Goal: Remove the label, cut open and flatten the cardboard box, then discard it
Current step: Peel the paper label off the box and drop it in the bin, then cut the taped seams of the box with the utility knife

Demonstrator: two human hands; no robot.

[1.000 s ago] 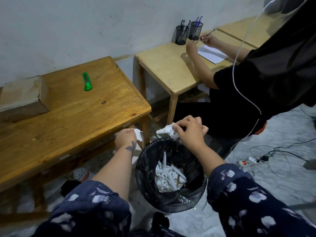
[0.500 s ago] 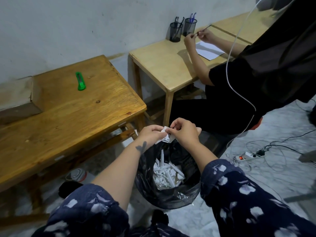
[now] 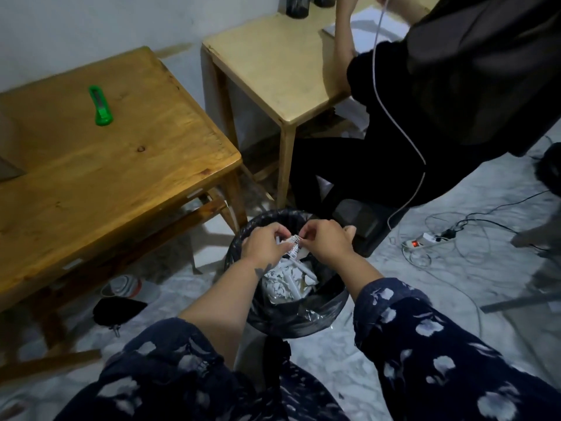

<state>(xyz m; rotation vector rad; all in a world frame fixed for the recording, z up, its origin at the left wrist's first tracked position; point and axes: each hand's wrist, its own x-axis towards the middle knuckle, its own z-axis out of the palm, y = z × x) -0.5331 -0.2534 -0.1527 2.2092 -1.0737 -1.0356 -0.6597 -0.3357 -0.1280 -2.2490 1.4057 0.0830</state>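
Both my hands hover over a round bin lined with a black bag (image 3: 318, 311), which holds several white paper scraps. My left hand (image 3: 265, 244) and my right hand (image 3: 326, 240) pinch a crumpled white label with a barcode (image 3: 294, 249) between them, just above the bin's opening. A green box cutter (image 3: 100, 106) lies on the dark wooden table (image 3: 106, 177) at the left. Only a corner of the cardboard box (image 3: 7, 171) shows at the far left edge of that table.
A lighter wooden table (image 3: 273, 71) stands behind the bin. A person in black (image 3: 455, 101) sits at it, close to the bin's right. A power strip (image 3: 425, 240) and loose cables lie on the floor at right. A black pouch (image 3: 117, 309) lies under the dark table.
My hands were apart a second ago, then came together on the label. The view has tilted down, so the bin now sits mid-frame and the box is nearly out of sight.
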